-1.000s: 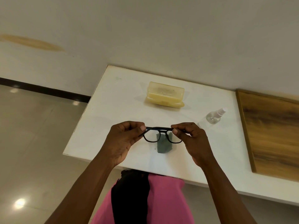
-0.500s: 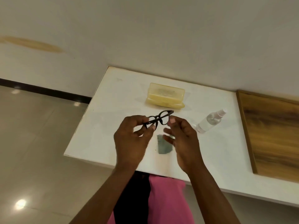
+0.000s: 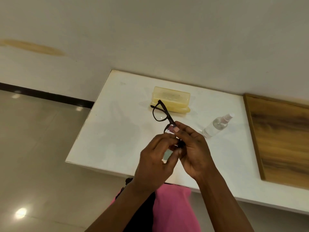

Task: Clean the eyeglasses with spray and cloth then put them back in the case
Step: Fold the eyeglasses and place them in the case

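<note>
Both hands raised over white table (image 3: 107, 131). Right hand (image 3: 192, 148) pinches black eyeglasses (image 3: 164, 116) at near lens, thumb on rim; frame points toward 11 o'clock. Left hand (image 3: 155, 163) has fingers curled at frame's near end; exact grip hidden. Yellow case (image 3: 172, 98) shut, at 12 o'clock from hands. Spray bottle (image 3: 217, 125) lies at 2 o'clock. Grey cloth (image 3: 166, 155) glimpsed between hands, on table.
</note>
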